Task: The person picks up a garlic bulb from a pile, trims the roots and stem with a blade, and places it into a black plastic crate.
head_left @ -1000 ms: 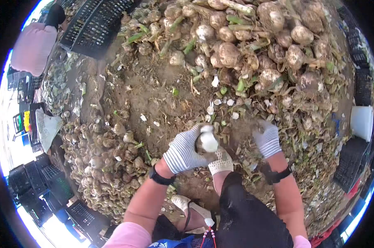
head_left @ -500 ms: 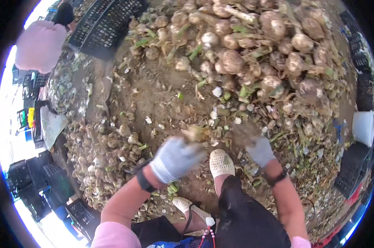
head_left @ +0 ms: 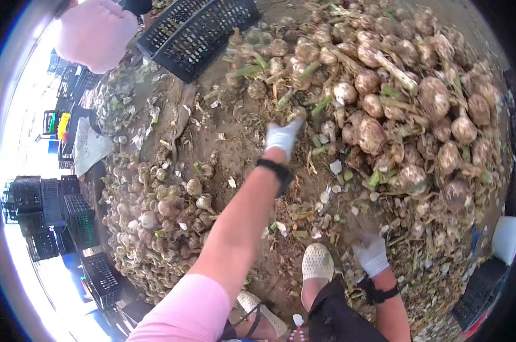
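Observation:
My left hand [head_left: 283,138], in a white glove, is stretched forward at the near edge of the large garlic pile [head_left: 377,97]. Its fingers are apart beside a dirt-covered bulb [head_left: 296,114]. My right hand [head_left: 372,255], also gloved, is low over loose leaves and trimmings, right of my shoe. Its fingers are curled round something thin and dark, too blurred to name. A second heap of garlic bulbs [head_left: 149,219] lies to the left of my left arm.
A black slatted crate [head_left: 198,40] stands at the top left, near a person in pink [head_left: 95,34]. More black crates [head_left: 81,219] are stacked at the far left. At the right edge sits a white container [head_left: 507,239]. My shoes [head_left: 317,263] are at the bottom centre.
My left hand has moved forward from near my shoes to the large pile; the bulb it held is gone from it. My right hand is slightly lower in view. The whole view has shifted.

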A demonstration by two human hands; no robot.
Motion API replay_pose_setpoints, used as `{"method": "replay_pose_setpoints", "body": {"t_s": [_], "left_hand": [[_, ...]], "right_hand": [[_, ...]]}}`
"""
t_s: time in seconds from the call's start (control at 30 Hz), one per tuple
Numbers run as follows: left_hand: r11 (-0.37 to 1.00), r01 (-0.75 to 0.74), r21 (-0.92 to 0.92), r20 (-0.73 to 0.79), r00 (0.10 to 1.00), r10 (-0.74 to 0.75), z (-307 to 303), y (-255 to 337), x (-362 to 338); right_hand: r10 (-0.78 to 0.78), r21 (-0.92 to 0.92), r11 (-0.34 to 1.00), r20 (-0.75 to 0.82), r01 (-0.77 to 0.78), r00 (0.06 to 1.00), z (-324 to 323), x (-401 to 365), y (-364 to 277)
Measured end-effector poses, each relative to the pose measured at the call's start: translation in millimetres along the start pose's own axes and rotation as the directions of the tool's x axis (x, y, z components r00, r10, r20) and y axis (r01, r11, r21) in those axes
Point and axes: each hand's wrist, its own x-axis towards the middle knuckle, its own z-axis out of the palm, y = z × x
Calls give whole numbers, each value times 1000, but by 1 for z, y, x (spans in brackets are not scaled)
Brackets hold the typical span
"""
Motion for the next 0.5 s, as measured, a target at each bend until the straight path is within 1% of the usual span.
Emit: {"method": "replay_pose_setpoints", "body": {"t_s": [0.03,0.07,0.1,0.13,0.17,0.2,0.23,0.27,0.3,0.33,0.37,0.43,0.47,0.5], "left_hand": [[998,51,46,52,997,-53,27,-11,39],[957,97,272,-112,991,-68,30,13,18],[957,158,242,-269,959,-90,29,36,-10],[994,75,79,-212,976,-57,30,23,2],[996,-2,-88,-157,987,-12,25,18,2],[940,-130,-315,-51,991,120,15,8,-1],[907,-160,-388,-40,987,157,3,6,-14],[803,-180,-568,29,971,238,-7,-1,-25],[841,-49,-540,197,963,183,-29,4,-53],[754,-29,-656,277,920,277,-42,-9,-64],[652,12,-758,338,863,376,-51,-22,-73],[690,53,-722,457,785,418,-69,-27,-111],[840,-26,-542,498,795,346,-80,-29,-129],[847,-12,-532,510,794,332,-83,-41,-136]], "right_hand": [[12,0,1000,-10,-12,1000,-5,-4,-5],[59,-100,993,-12,-59,998,-8,-8,0],[58,-106,993,-8,-58,998,-9,-12,17],[86,-12,996,-58,-87,995,-6,-16,41],[123,85,990,-108,-114,986,-6,-19,46],[100,165,984,-175,-71,979,-5,-21,46],[104,166,983,-185,-73,977,-9,-20,42],[57,115,993,-191,-35,980,-11,-19,40],[14,66,998,-190,-2,982,-13,-17,35],[34,-7,999,-138,-35,990,-19,-14,14],[42,-3,999,-138,-43,990,-19,-9,3],[-48,-43,998,-72,45,996,-19,-5,-12],[-216,-164,967,-114,196,970,-15,1,-10],[-378,-286,900,-134,329,916,-12,7,-8]]}}
